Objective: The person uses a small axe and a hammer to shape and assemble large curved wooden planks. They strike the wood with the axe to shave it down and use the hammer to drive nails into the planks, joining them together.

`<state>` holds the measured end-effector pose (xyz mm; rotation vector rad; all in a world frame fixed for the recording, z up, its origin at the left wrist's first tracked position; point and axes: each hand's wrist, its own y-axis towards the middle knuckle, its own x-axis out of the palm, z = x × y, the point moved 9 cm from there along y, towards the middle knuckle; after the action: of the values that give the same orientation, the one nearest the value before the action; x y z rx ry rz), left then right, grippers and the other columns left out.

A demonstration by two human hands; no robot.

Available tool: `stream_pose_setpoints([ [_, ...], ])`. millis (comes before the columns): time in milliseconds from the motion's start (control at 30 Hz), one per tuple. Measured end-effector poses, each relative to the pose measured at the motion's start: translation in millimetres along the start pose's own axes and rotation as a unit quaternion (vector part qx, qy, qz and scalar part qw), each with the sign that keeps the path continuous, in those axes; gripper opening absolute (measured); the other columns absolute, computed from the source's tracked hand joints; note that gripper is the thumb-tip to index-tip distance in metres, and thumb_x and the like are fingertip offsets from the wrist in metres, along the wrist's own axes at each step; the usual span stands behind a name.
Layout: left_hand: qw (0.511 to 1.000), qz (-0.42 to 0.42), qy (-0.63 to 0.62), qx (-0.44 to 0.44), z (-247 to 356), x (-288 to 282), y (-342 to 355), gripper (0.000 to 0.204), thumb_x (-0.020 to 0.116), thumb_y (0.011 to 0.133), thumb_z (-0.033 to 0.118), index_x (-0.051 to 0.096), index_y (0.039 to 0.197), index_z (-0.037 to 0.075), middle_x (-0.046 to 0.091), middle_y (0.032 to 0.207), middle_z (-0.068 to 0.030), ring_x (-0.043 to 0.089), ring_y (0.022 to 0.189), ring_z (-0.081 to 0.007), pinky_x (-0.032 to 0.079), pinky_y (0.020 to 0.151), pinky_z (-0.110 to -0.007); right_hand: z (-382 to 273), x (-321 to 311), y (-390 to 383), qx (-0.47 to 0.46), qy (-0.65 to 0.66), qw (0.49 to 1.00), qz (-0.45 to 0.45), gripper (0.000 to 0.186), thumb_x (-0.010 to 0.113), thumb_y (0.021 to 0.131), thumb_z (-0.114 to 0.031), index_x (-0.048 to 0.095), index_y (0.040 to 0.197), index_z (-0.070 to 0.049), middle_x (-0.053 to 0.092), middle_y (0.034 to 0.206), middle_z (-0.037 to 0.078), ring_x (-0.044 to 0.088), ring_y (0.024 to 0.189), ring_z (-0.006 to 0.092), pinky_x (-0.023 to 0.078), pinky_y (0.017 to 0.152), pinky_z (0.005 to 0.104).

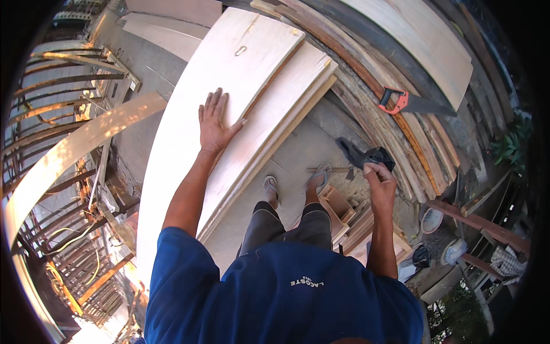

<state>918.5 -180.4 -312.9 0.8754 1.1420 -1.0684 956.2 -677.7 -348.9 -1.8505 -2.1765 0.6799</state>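
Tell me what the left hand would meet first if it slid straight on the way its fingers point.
The way looks free: ahead of the left hand is only more of the pale board, with a small oval mark near its line. Whether the fingers would cross it is unclear.

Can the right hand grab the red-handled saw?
Probably yes: the saw lies uncovered on the planks, just beyond the right hand. But that hand holds a crumpled black thing, so it might need to let go first.
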Motion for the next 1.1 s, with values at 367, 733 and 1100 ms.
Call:
stream_pose_setpoints([
  [367,0.896,0.131,-0.378,0.192,116,-122,-107,0.103,0.092,0.074,0.046,0.043,0.157,0.01,0.039,0.164,-0.0206,0.034,0.153,-0.0421,0.027,0.125,-0.056,-295,203,-165,-0.365,-0.014,0.895,-0.255,0.018,0.072,0.086,0.002,0.076,0.103,0.004,0.068,0.105,0.013,0.066,0.098,0.019,0.05,0.085,0.0295],
  [733,0.805,0.285,-0.516,-0.067,-100,-128,-209,0.045,0.085,0.075,0.005,0.068,0.117,-0.001,0.071,0.122,-0.0183,0.07,0.113,-0.0323,0.054,0.098,-0.038,-269,408,-265,-0.452,-0.052,0.781,-0.427,0.032,0.068,0.084,0.001,0.074,0.116,-0.002,0.068,0.102,0.015,0.067,0.089,0.0271,0.054,0.08,0.036],
  [1100,0.92,0.165,-0.341,-0.106,-151,-159,-284,0.101,0.09,0.07,0.011,0.039,0.156,0.005,0.049,0.143,-0.0224,0.049,0.136,-0.0385,0.041,0.114,-0.045,-173,444,-263,-0.355,-0.125,0.833,-0.405,0.046,0.067,0.092,-0.007,0.066,0.138,-0.006,0.068,0.128,0.017,0.067,0.109,0.0271,0.055,0.096,0.0374],
])
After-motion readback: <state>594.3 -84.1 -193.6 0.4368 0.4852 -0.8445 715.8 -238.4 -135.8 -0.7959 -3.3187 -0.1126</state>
